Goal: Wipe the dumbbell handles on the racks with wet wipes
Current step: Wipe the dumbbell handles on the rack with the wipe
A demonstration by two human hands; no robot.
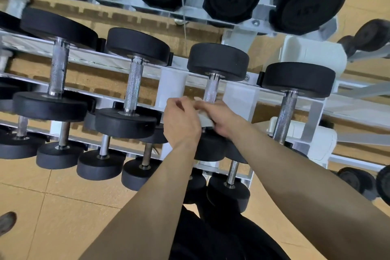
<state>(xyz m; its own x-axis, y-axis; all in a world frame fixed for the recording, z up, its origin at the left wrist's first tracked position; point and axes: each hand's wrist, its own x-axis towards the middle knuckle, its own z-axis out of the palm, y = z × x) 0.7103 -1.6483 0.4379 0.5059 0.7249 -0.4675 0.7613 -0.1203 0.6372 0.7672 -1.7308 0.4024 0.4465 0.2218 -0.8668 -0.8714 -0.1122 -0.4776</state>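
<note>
As we work on the dumbbell handle (211,91) on the middle tier of the rack (172,88), our right hand (221,118) wraps the wet wipe (205,120) round its near end while our left hand (182,120) pinches the wipe's edge; next, we judge, comes a stroke up the bare knurling.

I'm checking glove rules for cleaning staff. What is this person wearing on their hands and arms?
Nothing that shows. The left hand and right hand have no gloves, and no rings are visible, though some fingers are hidden. The left forearm and right forearm carry no sleeve, watch or band as far as the frame reaches.
</note>
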